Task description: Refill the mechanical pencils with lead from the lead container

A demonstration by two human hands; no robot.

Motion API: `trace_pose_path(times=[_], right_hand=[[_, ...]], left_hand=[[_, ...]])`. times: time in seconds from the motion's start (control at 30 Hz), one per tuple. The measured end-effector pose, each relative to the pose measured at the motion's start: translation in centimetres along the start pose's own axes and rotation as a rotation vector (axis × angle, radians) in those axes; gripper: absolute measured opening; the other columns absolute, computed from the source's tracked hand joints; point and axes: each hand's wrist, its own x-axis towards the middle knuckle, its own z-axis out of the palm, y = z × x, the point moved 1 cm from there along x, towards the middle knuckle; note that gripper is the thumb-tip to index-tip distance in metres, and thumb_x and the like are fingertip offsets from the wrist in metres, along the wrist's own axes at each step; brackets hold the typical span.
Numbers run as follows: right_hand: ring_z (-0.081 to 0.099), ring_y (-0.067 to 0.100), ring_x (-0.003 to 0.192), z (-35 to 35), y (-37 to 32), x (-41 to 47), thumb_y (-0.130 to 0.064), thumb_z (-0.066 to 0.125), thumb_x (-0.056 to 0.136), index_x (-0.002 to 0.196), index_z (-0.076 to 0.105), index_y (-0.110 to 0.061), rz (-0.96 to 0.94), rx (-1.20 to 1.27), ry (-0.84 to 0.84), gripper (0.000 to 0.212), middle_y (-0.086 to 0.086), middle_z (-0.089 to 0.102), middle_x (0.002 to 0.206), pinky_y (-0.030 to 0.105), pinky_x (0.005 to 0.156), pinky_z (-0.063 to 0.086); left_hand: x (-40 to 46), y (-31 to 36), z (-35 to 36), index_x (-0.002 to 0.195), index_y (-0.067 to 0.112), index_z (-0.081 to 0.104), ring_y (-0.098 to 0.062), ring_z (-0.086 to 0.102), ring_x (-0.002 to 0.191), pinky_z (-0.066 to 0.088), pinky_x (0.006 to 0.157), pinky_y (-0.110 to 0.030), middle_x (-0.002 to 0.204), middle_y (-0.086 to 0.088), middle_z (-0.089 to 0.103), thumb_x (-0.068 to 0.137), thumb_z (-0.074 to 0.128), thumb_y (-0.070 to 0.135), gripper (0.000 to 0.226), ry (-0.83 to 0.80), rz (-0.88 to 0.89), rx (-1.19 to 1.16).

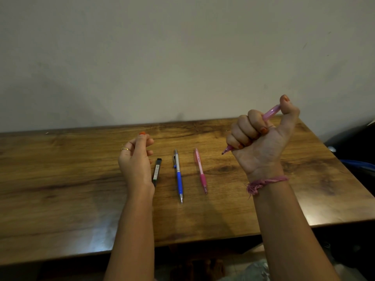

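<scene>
Your right hand (261,136) grips the purple pencil (271,113), thumb on its cap at 1 o'clock. Keep it steady; your relaxed, empty left hand (137,157) should fetch the lead container (157,172).

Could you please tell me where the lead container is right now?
The lead container lies on the table, left of centre, between the left hand and the blue pencil.

Single head-worn view, looking forward and down onto the wooden table (60,179) from above its near edge; close range; plain wall (182,57) rising behind the table's far edge.
</scene>
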Motion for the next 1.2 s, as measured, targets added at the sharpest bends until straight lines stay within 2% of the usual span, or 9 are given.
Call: trace_pose_path(times=[0.3, 0.53, 0.97, 1.2], right_hand=[[0.012, 0.009, 0.039, -0.06, 0.06, 0.06, -0.064, 0.034, 0.08, 0.043, 0.028, -0.023, 0.006, 0.002, -0.016, 0.056, -0.009, 0.022, 0.04, 0.024, 0.04, 0.009], [0.013, 0.009, 0.039, -0.09, -0.01, 0.06, -0.065, 0.035, 0.08, 0.043, 0.028, -0.022, 0.0, 0.0, -0.009, 0.057, -0.009, 0.021, 0.04, 0.024, 0.039, 0.01], [0.013, 0.009, 0.039, -0.3, 0.44, 0.3, -0.066, 0.036, 0.079, 0.044, 0.029, -0.023, 0.001, -0.009, -0.047, 0.056, -0.009, 0.022, 0.041, 0.025, 0.04, 0.01], [0.012, 0.01, 0.04, -0.4, 0.15, 0.26, -0.064, 0.033, 0.082, 0.045, 0.028, -0.023, 0.01, -0.032, -0.063, 0.056, -0.008, 0.022, 0.041, 0.026, 0.041, 0.008]], left_hand=[[0.05, -0.1, 0.06, 0.083, 0.029, 0.066, 0.003, 0.056, 0.063, 0.043, 0.052, -0.015, 0.074, 0.017, 0.07, 0.09, 0.061, 0.033, 0.01, 0.0, -0.004, -0.001], [0.01, -0.19, 0.12, 0.081, 0.029, 0.067, 0.003, 0.055, 0.061, 0.043, 0.051, -0.014, 0.073, 0.017, 0.07, 0.09, 0.061, 0.032, 0.011, 0.005, -0.005, -0.004], [0.3, -0.49, 0.1, 0.083, 0.03, 0.067, 0.002, 0.056, 0.065, 0.045, 0.058, -0.019, 0.075, 0.017, 0.071, 0.089, 0.061, 0.034, 0.01, 0.005, 0.0, 0.007], [0.07, -0.42, 0.24, 0.084, 0.03, 0.067, 0.006, 0.055, 0.06, 0.044, 0.052, -0.014, 0.074, 0.018, 0.071, 0.089, 0.061, 0.034, 0.009, 0.004, -0.002, 0.008]])
